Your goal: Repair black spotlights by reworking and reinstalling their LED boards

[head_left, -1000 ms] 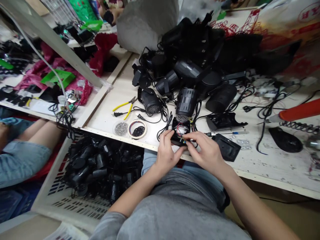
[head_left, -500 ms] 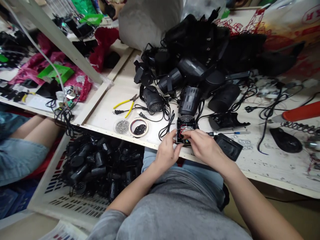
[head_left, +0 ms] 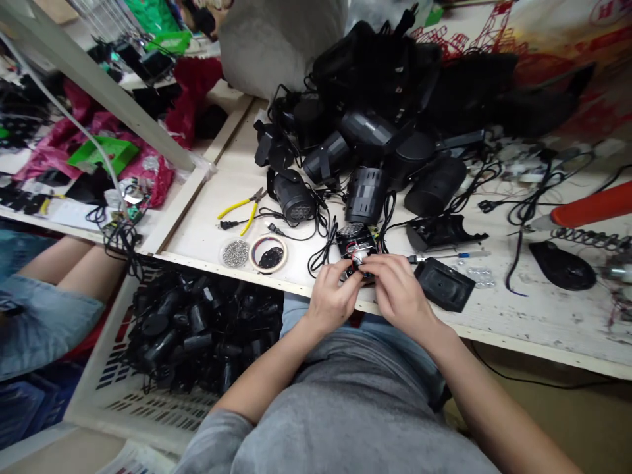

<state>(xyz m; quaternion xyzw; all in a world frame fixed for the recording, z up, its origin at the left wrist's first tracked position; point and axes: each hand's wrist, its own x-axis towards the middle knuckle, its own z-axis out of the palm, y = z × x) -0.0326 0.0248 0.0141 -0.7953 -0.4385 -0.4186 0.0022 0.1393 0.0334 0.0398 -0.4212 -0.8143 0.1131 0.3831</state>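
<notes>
At the table's front edge lies an open black lamp housing (head_left: pixel 344 242), with red wires (head_left: pixel 351 249) and a silvery part showing inside. My left hand (head_left: pixel 333 297) is closed at its near left, thumb and forefinger pinching at the wires. From the right, my right hand (head_left: pixel 402 289) pinches at the same wires, its fingertips almost meeting the left ones. What exactly lies between the fingertips is partly hidden. Beside my right hand are a flat black cover (head_left: pixel 446 284), a curved black shell (head_left: pixel 439 235) and a thin screwdriver (head_left: pixel 451 255).
Several black lamps (head_left: pixel 366 194) with cords are heaped behind. Left of the hands are yellow-handled pliers (head_left: pixel 241 212), a dish of screws (head_left: pixel 235 253) and a tape roll (head_left: pixel 253 253). A crate (head_left: pixel 81 395) of black parts stands below left. An orange-handled tool (head_left: pixel 592 207) is at right.
My left fingertips have moved inward over the housing to the wires, and my right hand has drawn slightly closer to them. The whole view has shifted a little.
</notes>
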